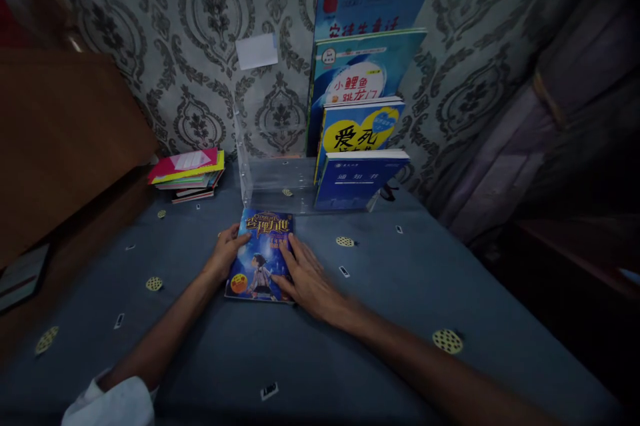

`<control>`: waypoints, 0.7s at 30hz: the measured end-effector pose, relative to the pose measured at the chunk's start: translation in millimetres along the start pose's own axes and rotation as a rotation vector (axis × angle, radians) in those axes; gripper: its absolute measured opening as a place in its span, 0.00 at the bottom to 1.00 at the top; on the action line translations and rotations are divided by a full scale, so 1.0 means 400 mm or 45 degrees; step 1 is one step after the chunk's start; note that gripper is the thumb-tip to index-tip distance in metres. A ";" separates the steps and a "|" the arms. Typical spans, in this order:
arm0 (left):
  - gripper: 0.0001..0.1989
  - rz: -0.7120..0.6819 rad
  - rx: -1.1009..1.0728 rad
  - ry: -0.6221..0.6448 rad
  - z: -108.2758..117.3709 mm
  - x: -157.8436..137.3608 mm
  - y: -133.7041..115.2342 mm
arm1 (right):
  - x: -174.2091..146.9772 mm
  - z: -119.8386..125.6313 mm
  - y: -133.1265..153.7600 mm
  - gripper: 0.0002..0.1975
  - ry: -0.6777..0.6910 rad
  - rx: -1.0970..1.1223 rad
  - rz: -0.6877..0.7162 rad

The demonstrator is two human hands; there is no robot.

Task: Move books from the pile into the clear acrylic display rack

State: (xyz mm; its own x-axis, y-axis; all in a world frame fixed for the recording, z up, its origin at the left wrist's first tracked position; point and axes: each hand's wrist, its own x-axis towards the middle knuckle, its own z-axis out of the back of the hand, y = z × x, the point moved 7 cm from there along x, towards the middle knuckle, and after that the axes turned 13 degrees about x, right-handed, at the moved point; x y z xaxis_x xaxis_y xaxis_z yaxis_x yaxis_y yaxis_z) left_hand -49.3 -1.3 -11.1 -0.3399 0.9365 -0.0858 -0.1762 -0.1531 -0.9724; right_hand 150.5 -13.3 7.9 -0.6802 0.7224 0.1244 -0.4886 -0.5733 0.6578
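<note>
Forearms (400, 341), then book (263, 256) lengthwise, top toward rack (270, 201)

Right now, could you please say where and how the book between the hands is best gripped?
Probably grip the book by both long edges, from left and right: it is slim and cover-up, with the left hand and right hand at those sides.

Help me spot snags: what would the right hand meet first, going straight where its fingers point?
The right hand already touches the blue book, so that comes first; past it, the clear stand would probably follow, though depth is hard to judge.
</note>
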 end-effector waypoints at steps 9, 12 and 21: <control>0.22 -0.438 0.616 -0.170 0.000 -0.023 -0.071 | -0.004 0.003 0.001 0.38 0.027 0.019 -0.011; 0.22 -0.475 0.782 -0.154 -0.006 -0.030 -0.075 | -0.005 0.010 0.004 0.37 0.024 0.022 -0.023; 0.21 -0.673 1.550 -0.298 -0.011 -0.058 -0.087 | 0.004 0.035 0.015 0.31 -0.026 -0.066 0.088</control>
State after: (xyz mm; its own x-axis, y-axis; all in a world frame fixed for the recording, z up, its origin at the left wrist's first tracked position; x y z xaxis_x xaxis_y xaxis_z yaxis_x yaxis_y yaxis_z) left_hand -31.4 -16.2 23.7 -0.1039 0.9133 0.3938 -0.9944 -0.0884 -0.0574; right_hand 154.1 -10.2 22.5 -0.7021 0.6880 0.1836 -0.4688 -0.6407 0.6081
